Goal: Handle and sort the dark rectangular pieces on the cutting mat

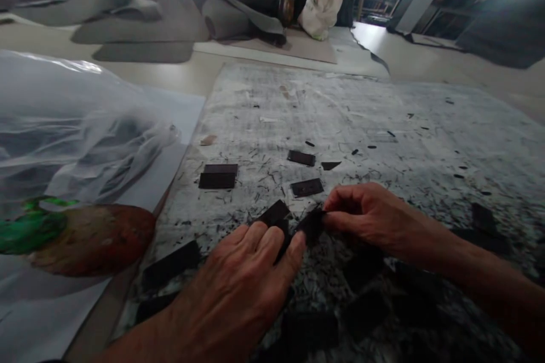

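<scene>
Between my two hands is a small black rectangular piece [311,226], thin and flat. My left hand [255,261] has its fingers bent over black pieces, its thumb against the near edge of that piece. Another black piece [275,213] sticks out past the left fingers. With thumb and forefinger together, my right hand [361,212] pinches the far right corner of the piece. Just beyond lie a dark rectangle [307,187] and a second one [301,157]. What the left fingers cover is hidden.
Two overlapping dark rectangles [218,177] lie to the left on the scuffed board [272,96], which is strewn with black scraps. Several more black pieces [310,329] lie close to me. At left are a red-and-green object [102,238] and clear plastic sheeting [63,108]. Grey rolls [225,18] stand behind.
</scene>
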`<state>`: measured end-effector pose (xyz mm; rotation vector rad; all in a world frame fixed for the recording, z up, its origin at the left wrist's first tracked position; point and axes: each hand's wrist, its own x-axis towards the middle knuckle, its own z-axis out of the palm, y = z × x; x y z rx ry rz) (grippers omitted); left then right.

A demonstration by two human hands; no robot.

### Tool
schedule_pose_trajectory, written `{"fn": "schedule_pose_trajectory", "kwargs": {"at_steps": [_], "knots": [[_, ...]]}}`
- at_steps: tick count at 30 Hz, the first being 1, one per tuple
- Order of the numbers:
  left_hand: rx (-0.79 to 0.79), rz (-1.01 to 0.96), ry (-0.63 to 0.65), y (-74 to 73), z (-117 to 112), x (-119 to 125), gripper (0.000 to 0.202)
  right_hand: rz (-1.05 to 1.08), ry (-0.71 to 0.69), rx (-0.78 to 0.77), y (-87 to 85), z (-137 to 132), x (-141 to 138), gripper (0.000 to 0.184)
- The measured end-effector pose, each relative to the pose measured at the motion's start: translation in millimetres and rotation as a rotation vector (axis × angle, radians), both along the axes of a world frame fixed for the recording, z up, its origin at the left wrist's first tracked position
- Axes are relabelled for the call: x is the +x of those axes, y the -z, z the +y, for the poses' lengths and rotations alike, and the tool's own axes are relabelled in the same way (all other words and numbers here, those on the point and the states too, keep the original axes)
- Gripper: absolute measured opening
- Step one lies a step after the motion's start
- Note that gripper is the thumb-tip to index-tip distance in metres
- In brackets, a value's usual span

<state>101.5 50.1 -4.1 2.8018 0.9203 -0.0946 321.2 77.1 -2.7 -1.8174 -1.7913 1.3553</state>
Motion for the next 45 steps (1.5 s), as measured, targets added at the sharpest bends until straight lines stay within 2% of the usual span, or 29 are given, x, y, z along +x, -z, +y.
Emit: {"fn": "schedule_pose_trajectory", "kwargs": {"at_steps": [15, 26, 32, 36, 41, 45], "knots": [[0.062, 0.012, 0.055, -0.6, -3, -1, 0.057, -0.167, -0.002, 0.128, -1.1, 1, -7, 0.013], [0.009, 0.034, 0.034, 2.8, 3, 1, 0.055, -0.229, -0.022, 0.162, -3.2, -1, -10, 0.013], [0.016, 0.057, 0.032, -1.8, 2, 1, 0.055, -0.207, -0.037, 0.160, -5.1, -1, -9, 0.013], [0.013, 0.030, 0.047, 0.2, 3, 0, 0.054, -0.188, -0.047, 0.155, -3.1, -1, -7, 0.014], [0.028, 0.028, 0.039, 1.5, 4, 0, 0.055, -0.173, -0.021, 0.133, -0.2, 0, -5, 0.014], [0.022, 0.019, 0.044, 0.1, 4, 0, 0.052, -0.077, 0.020, 0.083, 1.3, 0, -3, 0.014]]}}
